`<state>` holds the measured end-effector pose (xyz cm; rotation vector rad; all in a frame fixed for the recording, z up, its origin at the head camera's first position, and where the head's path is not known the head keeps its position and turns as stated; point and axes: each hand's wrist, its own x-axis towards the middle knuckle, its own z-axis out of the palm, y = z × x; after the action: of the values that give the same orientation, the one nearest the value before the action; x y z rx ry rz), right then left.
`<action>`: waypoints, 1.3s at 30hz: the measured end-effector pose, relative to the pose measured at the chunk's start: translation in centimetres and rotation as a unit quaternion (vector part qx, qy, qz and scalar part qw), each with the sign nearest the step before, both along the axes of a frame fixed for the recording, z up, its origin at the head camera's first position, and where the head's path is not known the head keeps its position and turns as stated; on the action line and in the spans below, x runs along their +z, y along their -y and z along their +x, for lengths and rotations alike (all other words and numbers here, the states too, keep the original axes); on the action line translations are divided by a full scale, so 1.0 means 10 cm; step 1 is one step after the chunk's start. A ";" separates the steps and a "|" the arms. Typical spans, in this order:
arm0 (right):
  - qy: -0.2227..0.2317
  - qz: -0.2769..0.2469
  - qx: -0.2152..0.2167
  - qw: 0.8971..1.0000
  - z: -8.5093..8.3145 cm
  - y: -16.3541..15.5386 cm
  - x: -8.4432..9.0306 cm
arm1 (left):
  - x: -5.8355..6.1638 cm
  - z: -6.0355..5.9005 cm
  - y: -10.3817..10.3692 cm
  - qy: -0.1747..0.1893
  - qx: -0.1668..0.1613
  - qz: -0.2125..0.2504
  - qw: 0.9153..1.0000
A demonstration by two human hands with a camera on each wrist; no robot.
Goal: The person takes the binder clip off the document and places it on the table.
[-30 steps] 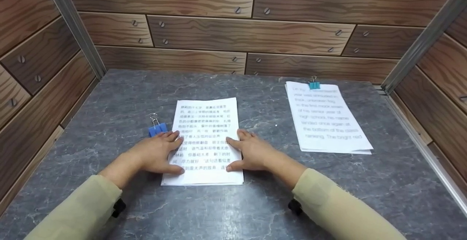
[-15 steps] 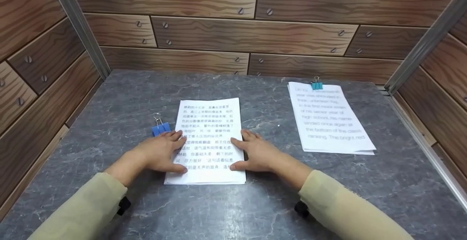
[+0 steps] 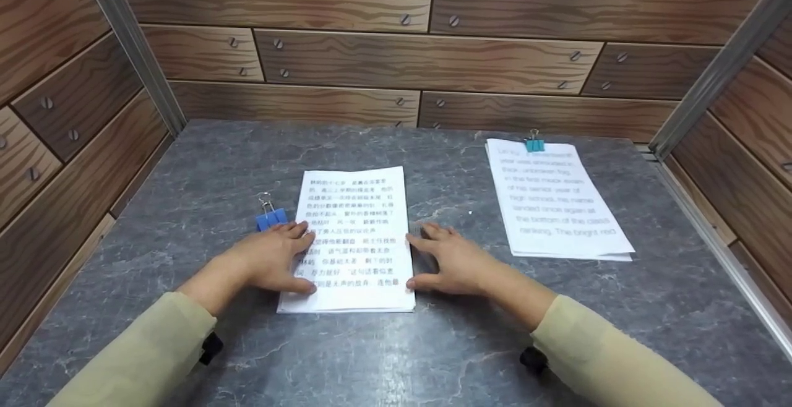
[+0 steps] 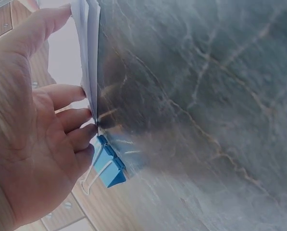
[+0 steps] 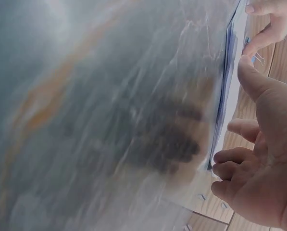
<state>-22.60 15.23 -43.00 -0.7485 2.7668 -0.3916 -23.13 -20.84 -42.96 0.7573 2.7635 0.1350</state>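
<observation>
Chinese-printed paper stack (image 3: 354, 240), long axis pointing forward, lies between left hand (image 3: 267, 260) and right hand (image 3: 456, 261), both loosely spread

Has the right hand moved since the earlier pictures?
Yes. In the head view, the right hand has shifted right, closing some of its gap to the clipped stack.
</observation>
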 end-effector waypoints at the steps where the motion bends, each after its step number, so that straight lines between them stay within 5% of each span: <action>1: -0.005 0.000 -0.001 1.000 0.01 -0.04 0.01 | 0.01 0.00 -0.01 0.001 0.002 -0.001 1.000; 12: -0.069 -0.030 -0.019 0.997 0.00 -0.76 0.14 | 0.19 -0.04 -0.25 -0.030 -0.006 0.006 1.000; 29: -0.093 -0.003 -0.105 0.990 -0.08 -1.86 0.34 | 0.95 -0.10 -1.09 -0.129 -0.033 0.014 0.991; 34: -0.091 0.007 -0.125 0.988 -0.12 -2.10 0.30 | 0.99 -0.17 -1.53 -0.146 -0.041 0.020 0.988; 39: -0.086 0.011 -0.141 0.986 -0.16 -2.29 0.22 | 0.84 -0.22 -1.96 -0.141 -0.046 0.023 0.989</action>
<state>-24.23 38.09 -40.78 -0.4014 3.0442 -0.3633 -25.35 -1.19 -34.55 0.9833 2.9912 0.0772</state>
